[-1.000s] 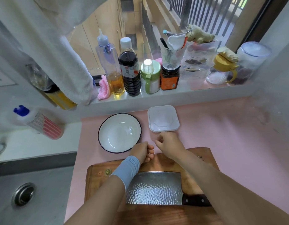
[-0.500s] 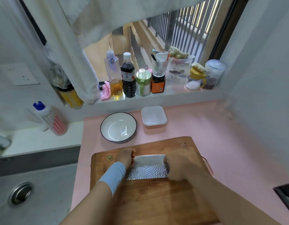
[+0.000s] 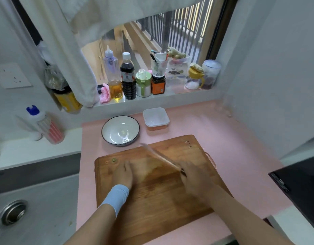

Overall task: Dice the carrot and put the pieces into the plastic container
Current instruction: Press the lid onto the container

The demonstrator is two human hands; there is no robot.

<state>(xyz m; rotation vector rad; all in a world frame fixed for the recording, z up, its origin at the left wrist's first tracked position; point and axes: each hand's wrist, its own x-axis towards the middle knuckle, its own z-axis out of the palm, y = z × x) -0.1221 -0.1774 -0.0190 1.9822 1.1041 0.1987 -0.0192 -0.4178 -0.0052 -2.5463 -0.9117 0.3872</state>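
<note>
The right hand (image 3: 193,175) curls round the handle of a cleaver (image 3: 159,156), whose blurred blade slants up over the wooden cutting board (image 3: 152,200). The left hand (image 3: 122,174) lies flat on the board, fingers straight. Behind the board, on the pink counter (image 3: 232,138), the plastic container (image 3: 156,119) stands beside a white bowl (image 3: 112,128). Orange, probably the carrot (image 3: 157,128), shows through the container's base.

The flat counter mat (image 3: 232,138) is pink. The wooden cutting board (image 3: 161,200) is brown with darker streaks. The round bowl (image 3: 106,129) is white with a dark rim. The square plastic container (image 3: 156,118) has a white lid and looks orange below. The stretchy wrist band (image 3: 115,195) is light blue. The metal knife (image 3: 159,156) looks pale grey.
</note>
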